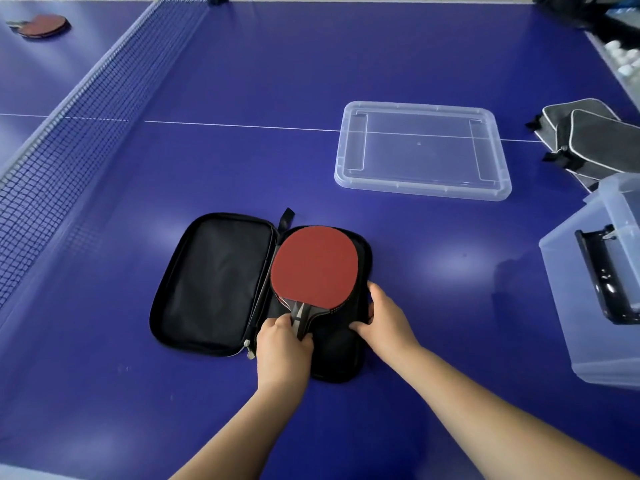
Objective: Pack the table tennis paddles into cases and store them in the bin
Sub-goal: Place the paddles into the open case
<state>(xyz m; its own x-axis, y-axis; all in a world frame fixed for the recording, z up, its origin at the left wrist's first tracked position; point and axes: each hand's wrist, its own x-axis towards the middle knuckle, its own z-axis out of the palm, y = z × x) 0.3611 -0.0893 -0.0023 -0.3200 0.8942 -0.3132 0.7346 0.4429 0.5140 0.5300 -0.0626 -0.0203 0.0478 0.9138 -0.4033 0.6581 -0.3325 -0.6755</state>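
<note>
While our left hand (pixel 282 344) grips the paddle (pixel 313 268) handle and our right hand (pixel 382 315) pinches the case (pixel 214 282) edge, we should seat the blade flat before zipping.

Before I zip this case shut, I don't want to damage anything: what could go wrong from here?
The paddle lies skewed, its red head overlapping the hinge side of the open case, so closing might pinch the rubber. The left hand grips the handle while the right hand holds the case's edge; fingers might catch in the zipper.

Blue tbl (pixel 346 64) w/ net (pixel 86 109), white balls (pixel 620 60) far right
</note>
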